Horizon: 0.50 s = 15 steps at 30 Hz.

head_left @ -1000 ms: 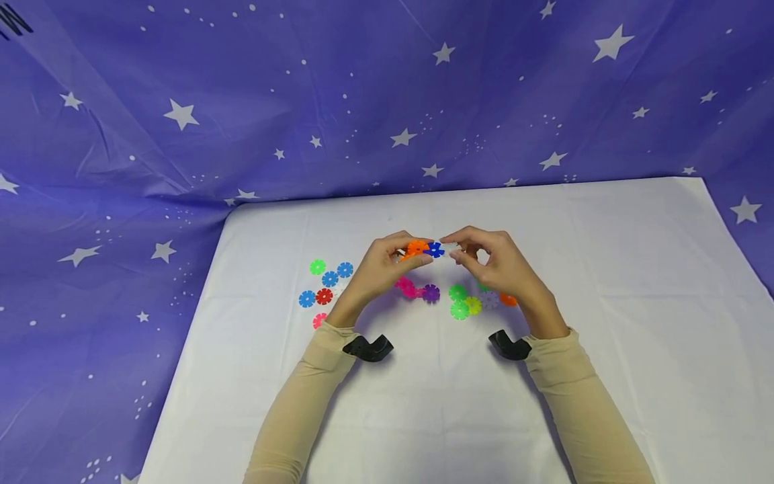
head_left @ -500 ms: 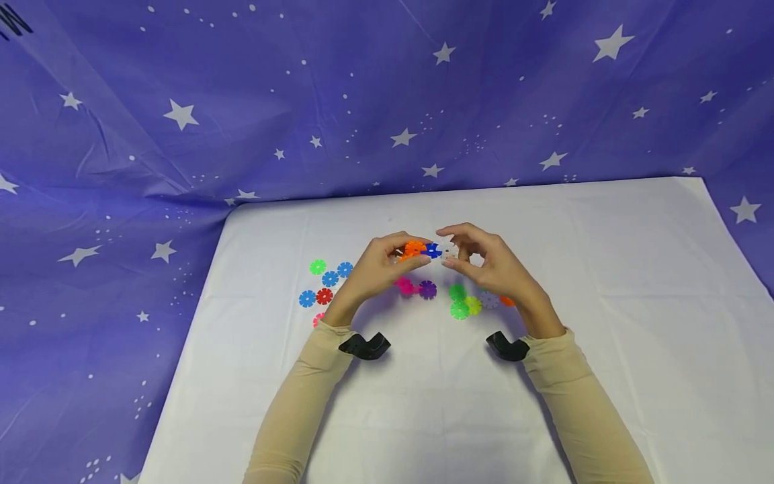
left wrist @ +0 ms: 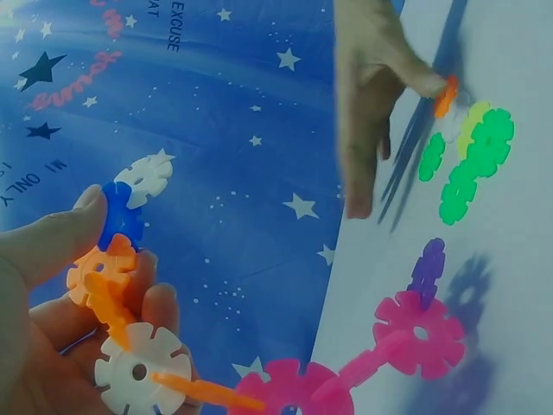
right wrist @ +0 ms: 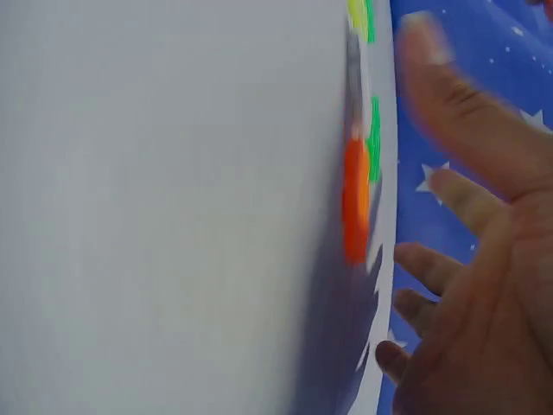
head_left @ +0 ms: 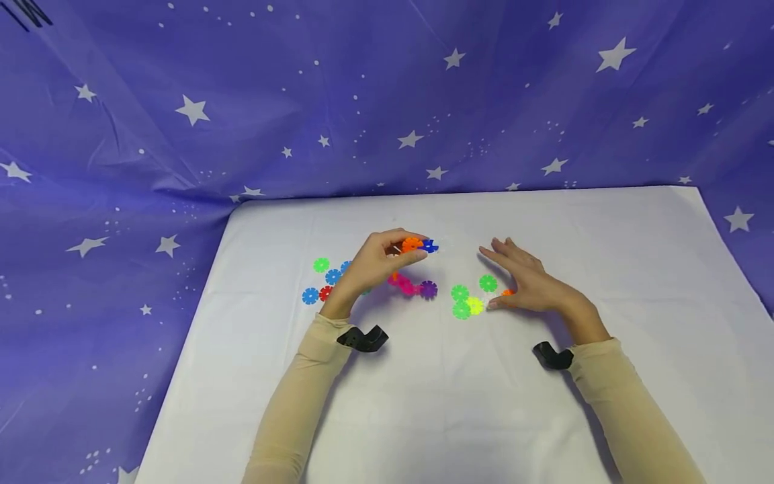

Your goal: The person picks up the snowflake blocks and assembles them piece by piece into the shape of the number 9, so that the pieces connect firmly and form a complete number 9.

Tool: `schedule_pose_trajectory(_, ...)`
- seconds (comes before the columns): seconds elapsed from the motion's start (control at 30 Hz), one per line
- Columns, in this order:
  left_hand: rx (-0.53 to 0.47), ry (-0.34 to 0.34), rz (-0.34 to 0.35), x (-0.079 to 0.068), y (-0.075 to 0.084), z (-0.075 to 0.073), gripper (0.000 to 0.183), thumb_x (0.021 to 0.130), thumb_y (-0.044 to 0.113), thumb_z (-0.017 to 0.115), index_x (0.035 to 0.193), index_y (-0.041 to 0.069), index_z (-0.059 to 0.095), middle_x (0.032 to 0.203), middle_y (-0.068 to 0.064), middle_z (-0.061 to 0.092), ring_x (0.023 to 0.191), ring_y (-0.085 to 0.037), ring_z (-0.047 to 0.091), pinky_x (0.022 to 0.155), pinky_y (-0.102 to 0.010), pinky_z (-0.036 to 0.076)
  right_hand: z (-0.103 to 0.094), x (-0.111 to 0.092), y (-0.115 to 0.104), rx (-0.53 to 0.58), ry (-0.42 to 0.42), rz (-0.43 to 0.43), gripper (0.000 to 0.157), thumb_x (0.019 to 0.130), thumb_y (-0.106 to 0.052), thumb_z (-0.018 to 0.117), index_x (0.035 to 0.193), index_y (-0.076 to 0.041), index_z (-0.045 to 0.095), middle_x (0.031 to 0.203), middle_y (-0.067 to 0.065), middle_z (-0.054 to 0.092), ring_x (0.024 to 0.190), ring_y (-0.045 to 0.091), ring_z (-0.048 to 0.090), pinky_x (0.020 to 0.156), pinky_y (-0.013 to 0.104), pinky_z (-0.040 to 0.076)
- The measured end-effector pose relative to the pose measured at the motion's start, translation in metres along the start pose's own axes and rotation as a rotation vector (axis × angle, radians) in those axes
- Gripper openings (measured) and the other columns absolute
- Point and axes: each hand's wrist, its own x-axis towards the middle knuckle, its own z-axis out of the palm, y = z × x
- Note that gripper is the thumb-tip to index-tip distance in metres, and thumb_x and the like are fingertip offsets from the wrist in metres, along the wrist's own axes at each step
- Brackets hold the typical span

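Note:
My left hand [head_left: 375,265] pinches a chain of interlocking snowflake discs, its thumb on the blue disc [left wrist: 121,220]. A white disc [left wrist: 145,178] is slotted to the blue one's far side. Below it the chain runs through an orange disc [left wrist: 99,272], another white disc [left wrist: 138,370] and pink discs [left wrist: 419,335] to a purple disc [head_left: 428,290]. My right hand [head_left: 532,279], holding nothing, hovers with spread fingers over the loose discs on the right. Nearest it lies an orange disc [right wrist: 355,203], partly hidden by the hand in the head view.
Beside the right hand lie green discs [head_left: 488,283] and a yellow disc [head_left: 476,306] on the white table [head_left: 447,403]. Left of the left arm are blue [head_left: 310,296], green [head_left: 321,265] and red discs [head_left: 325,293]. A starry cloth [head_left: 387,87] hangs behind.
My right hand has let go of the white disc on the chain's end and moved right and down to the loose discs, fingers spreading. The left hand still grips the chain.

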Motion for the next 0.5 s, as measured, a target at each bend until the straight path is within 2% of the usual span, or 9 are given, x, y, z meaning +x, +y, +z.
schedule_pose_trajectory(0.13,-0.008,-0.012,-0.007,0.000,-0.001,0.001,0.029,0.090,0.029,0.072,0.117,0.019,0.072,0.105,0.003,0.069,0.083,-0.019,0.055,0.072,-0.028,0.047,-0.002,-0.003,0.009,-0.021,-0.040,-0.014,0.073,0.079,-0.030,0.082,0.144,-0.022,0.049,0.161,0.017,0.019,0.150,0.042,0.003,0.109,0.072,0.009)
schedule_pose_trajectory(0.27,0.001,-0.007,-0.028,-0.001,-0.002,0.001,0.029,0.090,0.030,0.072,0.117,0.020,0.072,0.105,0.004,0.069,0.084,-0.019,0.055,0.074,-0.029,0.047,-0.005,0.002,0.012,-0.027,-0.016,-0.046,0.047,0.081,-0.020,0.080,0.126,-0.021,0.064,0.152,0.019,0.031,0.146,0.045,0.015,0.109,0.069,0.014)
schedule_pose_trajectory(0.4,0.014,-0.005,-0.038,0.000,-0.002,0.002,0.030,0.090,0.031,0.072,0.118,0.020,0.071,0.106,0.005,0.069,0.085,-0.019,0.056,0.076,-0.031,0.048,-0.007,0.010,0.013,-0.029,0.027,-0.033,0.035,0.082,-0.015,0.080,0.114,-0.019,0.068,0.143,0.019,0.039,0.137,0.044,0.029,0.110,0.065,0.018)
schedule_pose_trajectory(0.5,0.019,-0.002,-0.049,0.000,0.000,0.002,0.030,0.090,0.032,0.071,0.118,0.021,0.071,0.105,0.004,0.069,0.086,-0.020,0.057,0.076,-0.032,0.048,-0.009,0.014,0.013,-0.025,0.043,-0.020,0.032,0.083,-0.014,0.079,0.113,-0.019,0.069,0.140,0.019,0.040,0.133,0.043,0.032,0.109,0.064,0.020)
